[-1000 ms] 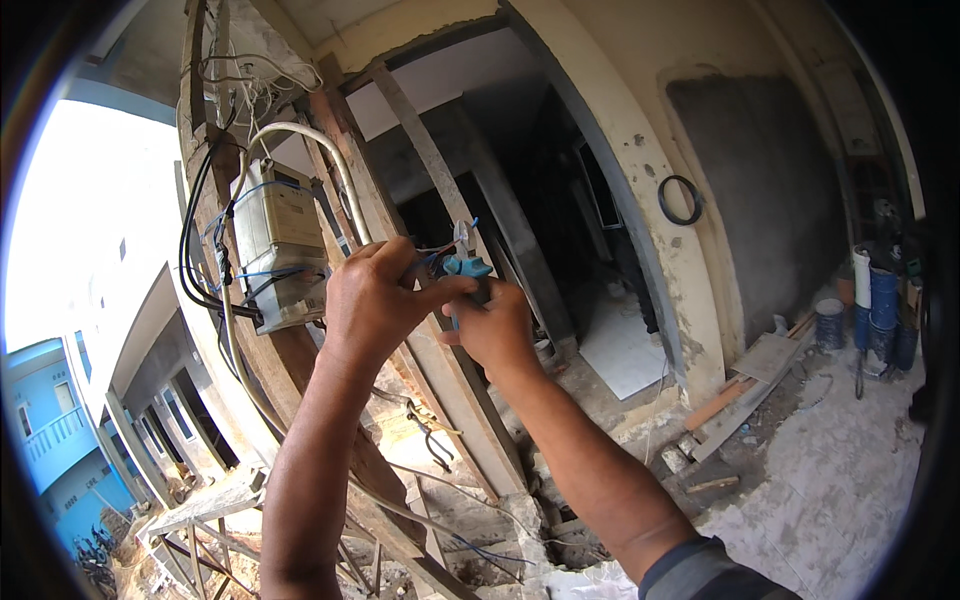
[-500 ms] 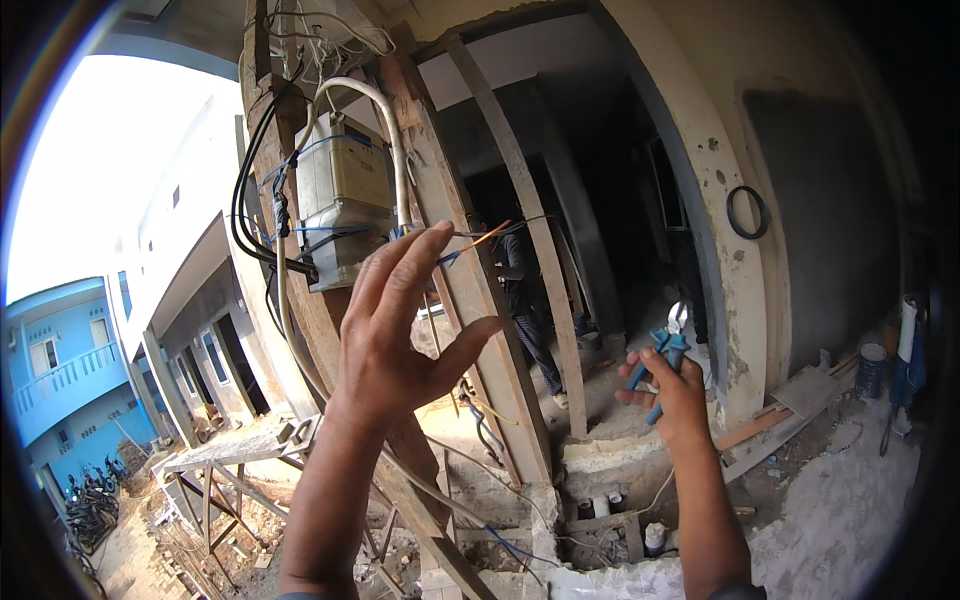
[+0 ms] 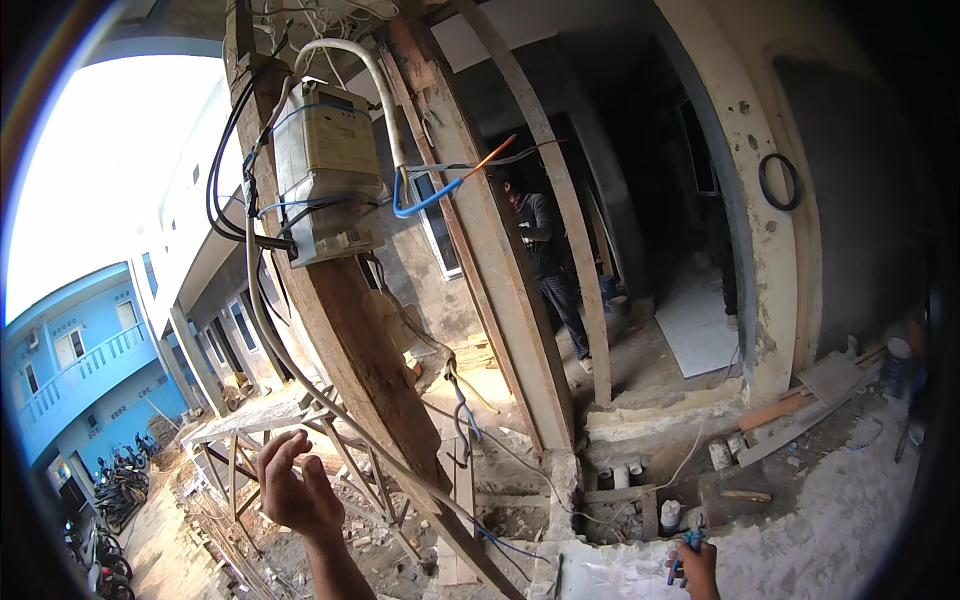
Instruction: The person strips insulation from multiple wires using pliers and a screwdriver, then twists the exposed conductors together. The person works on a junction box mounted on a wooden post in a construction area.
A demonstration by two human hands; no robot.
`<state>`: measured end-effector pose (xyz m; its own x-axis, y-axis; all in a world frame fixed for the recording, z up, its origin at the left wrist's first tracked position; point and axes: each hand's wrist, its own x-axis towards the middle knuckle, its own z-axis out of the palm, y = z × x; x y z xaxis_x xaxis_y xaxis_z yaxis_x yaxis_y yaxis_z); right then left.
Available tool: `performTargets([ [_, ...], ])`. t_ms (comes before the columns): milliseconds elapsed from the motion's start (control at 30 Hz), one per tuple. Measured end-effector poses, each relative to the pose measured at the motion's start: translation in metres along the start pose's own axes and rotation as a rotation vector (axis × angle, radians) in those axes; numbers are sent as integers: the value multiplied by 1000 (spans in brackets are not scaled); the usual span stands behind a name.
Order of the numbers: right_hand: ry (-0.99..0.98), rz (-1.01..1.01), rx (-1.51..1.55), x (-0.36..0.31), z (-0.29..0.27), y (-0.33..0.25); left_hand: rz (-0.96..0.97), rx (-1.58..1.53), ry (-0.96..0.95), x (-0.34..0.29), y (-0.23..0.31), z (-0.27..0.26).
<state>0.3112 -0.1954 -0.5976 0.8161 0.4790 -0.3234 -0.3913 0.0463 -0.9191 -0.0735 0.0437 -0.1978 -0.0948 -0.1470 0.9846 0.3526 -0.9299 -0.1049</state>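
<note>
Gripping the blue pliers [image 3: 685,557], the right hand [image 3: 704,572] hangs low over the edge of the pale floor [image 3: 800,535], fingers wrapped round the tool! Across to the left hand [image 3: 298,490]: fingers loosely curled, thumb apart, before the right end of the wooden bench [image 3: 245,422], left of the slanting post [image 3: 375,385]. High on that post sits the meter box [image 3: 328,165], white cable [image 3: 384,95] arching over its top edge, blue wire [image 3: 425,205] bending up right from the cable's lower end.
</note>
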Motion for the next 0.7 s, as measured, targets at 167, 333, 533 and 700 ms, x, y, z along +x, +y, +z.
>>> performTargets([
  [167, 52, 63, -125, 18, -36, 71, -355, -25, 0, -72, -1, -5],
  [333, -22, -208, -390, 64, -69, 170, -723, -140, -68, -139, 5, -12],
  [533, -44, 29, -307, 63, -75, 188, -761, -69, -99, -155, 2, -25],
  [700, -110, -82, -461, 68, -63, 192, -625, -19, -214, -137, -18, 8],
])
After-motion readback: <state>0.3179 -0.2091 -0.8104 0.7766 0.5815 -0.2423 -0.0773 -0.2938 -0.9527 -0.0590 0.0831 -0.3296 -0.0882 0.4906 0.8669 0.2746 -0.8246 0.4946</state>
